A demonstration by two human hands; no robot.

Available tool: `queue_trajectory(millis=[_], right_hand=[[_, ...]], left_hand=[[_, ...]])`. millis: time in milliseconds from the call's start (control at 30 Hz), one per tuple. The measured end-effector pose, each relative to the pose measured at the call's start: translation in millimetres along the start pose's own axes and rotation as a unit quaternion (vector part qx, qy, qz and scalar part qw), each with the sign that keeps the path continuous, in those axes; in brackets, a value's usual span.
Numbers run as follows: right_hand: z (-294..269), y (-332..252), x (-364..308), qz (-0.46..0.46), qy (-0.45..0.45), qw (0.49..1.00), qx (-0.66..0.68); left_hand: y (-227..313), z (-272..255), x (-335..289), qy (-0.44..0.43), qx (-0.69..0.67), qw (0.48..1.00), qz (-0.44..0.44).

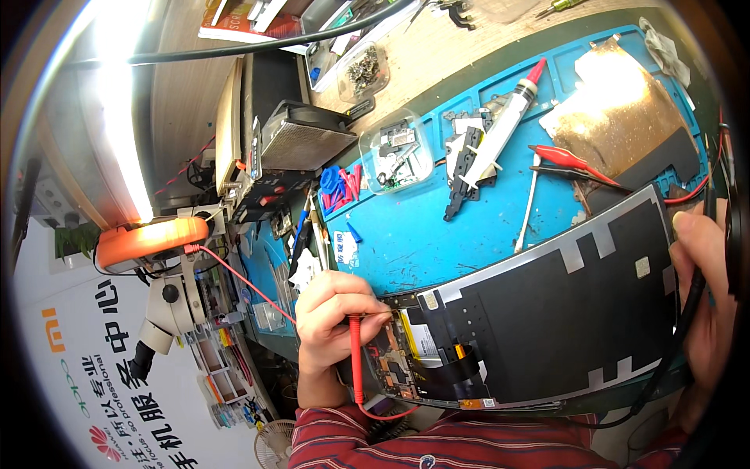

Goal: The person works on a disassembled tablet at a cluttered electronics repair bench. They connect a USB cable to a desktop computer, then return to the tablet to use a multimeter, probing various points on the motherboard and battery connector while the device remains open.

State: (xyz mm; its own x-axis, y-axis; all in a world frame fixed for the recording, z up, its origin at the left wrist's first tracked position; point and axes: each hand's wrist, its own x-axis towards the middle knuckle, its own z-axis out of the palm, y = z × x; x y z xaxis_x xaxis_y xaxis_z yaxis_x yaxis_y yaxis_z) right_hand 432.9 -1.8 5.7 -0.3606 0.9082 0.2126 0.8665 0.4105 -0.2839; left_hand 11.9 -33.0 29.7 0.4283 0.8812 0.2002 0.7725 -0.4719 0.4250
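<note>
An opened tablet, a broad black panel with grey tape strips, is held tilted in front of me. At its left end a bare circuit board and a yellow-and-white part show. My left hand is closed, with thumb and fingers pinching the tablet's upper left corner. A red probe on a red lead hangs just below those fingers; whether they grip it too, I cannot tell. On the far right, my right hand is closed on the tablet's edge, its fingertips partly hidden. A black cable runs across it.
A blue work mat lies beyond the tablet. On it are a syringe, a swab, a red clip, a copper-coloured sheet and a parts box. An orange-ringed microscope stands at left.
</note>
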Motion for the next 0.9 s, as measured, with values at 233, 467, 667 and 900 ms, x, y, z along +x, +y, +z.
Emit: queue_trajectory(millis=[233,467,667,900], right_hand=[[0.4,-0.7,1.4,-0.003,0.001,1.0,0.005],[1.5,0.3,0.2,-0.001,0.002,1.0,0.006],[2.0,0.9,-0.6,-0.001,0.0,1.0,0.009],[0.9,1.0,-1.7,0.0,0.0,1.0,0.01]], left_hand=[[0.2,-0.7,-0.3,0.002,0.0,1.0,0.002],[-2.1,1.2,-2.6,0.008,-0.002,1.0,0.001],[-2.1,0.5,-4.7,0.008,-0.003,1.0,-0.01],[-1.4,0.6,-5.3,0.01,0.007,1.0,0.0]])
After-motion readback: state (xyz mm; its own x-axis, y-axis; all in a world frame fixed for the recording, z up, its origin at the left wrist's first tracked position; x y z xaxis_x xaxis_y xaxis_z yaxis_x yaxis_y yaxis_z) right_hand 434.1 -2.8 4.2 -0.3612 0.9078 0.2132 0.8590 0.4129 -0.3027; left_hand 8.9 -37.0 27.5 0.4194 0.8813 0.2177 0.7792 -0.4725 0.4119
